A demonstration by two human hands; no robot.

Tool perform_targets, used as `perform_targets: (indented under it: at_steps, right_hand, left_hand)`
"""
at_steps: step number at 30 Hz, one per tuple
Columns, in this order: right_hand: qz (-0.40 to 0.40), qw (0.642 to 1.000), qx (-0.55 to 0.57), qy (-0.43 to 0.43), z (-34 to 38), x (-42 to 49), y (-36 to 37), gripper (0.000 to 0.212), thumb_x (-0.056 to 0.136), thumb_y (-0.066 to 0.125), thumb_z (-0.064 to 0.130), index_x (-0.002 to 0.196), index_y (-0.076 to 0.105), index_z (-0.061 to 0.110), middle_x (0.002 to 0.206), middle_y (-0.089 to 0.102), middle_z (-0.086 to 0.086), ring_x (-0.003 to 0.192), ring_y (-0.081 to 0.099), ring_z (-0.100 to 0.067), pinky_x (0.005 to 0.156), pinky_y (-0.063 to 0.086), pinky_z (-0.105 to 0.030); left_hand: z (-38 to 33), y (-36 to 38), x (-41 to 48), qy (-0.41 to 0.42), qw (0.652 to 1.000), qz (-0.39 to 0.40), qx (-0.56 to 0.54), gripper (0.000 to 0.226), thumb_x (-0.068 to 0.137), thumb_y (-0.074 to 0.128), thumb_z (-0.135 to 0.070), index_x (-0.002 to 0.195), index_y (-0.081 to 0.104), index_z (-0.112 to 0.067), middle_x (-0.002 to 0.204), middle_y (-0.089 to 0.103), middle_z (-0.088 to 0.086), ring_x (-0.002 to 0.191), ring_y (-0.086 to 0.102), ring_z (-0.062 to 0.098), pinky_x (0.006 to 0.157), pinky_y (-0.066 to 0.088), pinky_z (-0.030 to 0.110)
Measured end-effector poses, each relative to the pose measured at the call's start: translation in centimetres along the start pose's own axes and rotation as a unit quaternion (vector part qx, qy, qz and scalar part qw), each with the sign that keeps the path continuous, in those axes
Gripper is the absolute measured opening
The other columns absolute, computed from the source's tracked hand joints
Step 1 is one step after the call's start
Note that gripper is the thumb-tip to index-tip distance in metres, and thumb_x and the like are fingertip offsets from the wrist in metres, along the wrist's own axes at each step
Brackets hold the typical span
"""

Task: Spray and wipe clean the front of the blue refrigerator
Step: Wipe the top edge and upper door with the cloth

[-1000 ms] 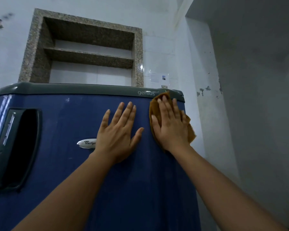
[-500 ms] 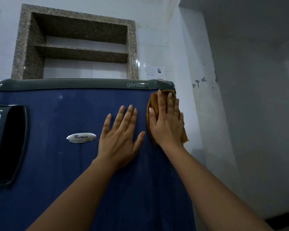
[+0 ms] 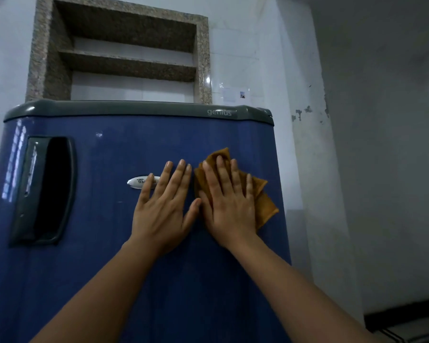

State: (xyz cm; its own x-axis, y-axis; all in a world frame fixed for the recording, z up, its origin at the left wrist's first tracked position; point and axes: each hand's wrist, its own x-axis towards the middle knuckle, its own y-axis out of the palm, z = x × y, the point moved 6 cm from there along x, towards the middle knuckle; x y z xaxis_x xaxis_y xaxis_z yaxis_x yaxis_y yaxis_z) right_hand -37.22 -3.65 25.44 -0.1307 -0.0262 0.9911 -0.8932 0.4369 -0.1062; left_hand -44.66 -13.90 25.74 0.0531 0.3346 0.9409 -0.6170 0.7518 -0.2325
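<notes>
The blue refrigerator fills the lower left, with a grey top trim and a dark recessed handle on its left side. My right hand presses an orange-brown cloth flat against the door near its right edge, fingers straight. My left hand rests flat on the door just left of it, fingertips partly covering the oval brand badge. No spray bottle is in view.
A granite-framed wall niche with a shelf sits above the refrigerator. A white wall corner stands close to the fridge's right side, and a dark floor strip shows at the lower right.
My right hand has slid the cloth down the door from just under the grey top trim to badge height. My left hand stays flat beside it, now over the badge's right end.
</notes>
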Motion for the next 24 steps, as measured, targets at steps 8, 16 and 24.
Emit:
perform_targets:
  at_steps: [8,16,24]
  right_hand:
    - [-0.031,0.999,-0.002,0.034,4.7,3.4,0.7,0.057,0.091,0.026,0.047,0.144,0.025,0.026,0.153,0.025,-0.002,0.142,0.016,-0.027,0.11,0.005,-0.05]
    - [-0.029,0.999,-0.022,-0.021,6.6,1.1,1.2,0.056,0.091,0.028,0.051,0.143,0.025,0.032,0.152,0.025,0.005,0.142,0.014,-0.021,0.11,0.01,-0.051]
    - [0.03,0.987,-0.044,-0.154,10.8,-0.9,2.2,0.055,0.092,0.029,0.053,0.143,0.026,0.034,0.153,0.022,0.006,0.142,0.011,-0.021,0.11,0.009,-0.052]
  left_hand:
    - [6.1,-0.4,-2.6,-0.044,0.999,0.002,-0.019,0.069,0.094,0.008,-0.054,0.145,0.022,-0.009,0.151,0.025,0.005,0.139,0.016,0.015,0.112,0.0,0.031]
    - [10.1,-1.3,-5.3,-0.057,0.998,0.012,0.004,0.071,0.094,0.005,-0.054,0.144,0.027,-0.008,0.15,0.029,0.006,0.138,0.018,0.015,0.112,0.001,0.033]
    - [12.9,-1.4,-7.1,-0.065,0.998,0.016,0.004,0.072,0.094,0.004,-0.055,0.144,0.026,-0.009,0.15,0.027,0.006,0.139,0.016,0.015,0.112,0.003,0.037]
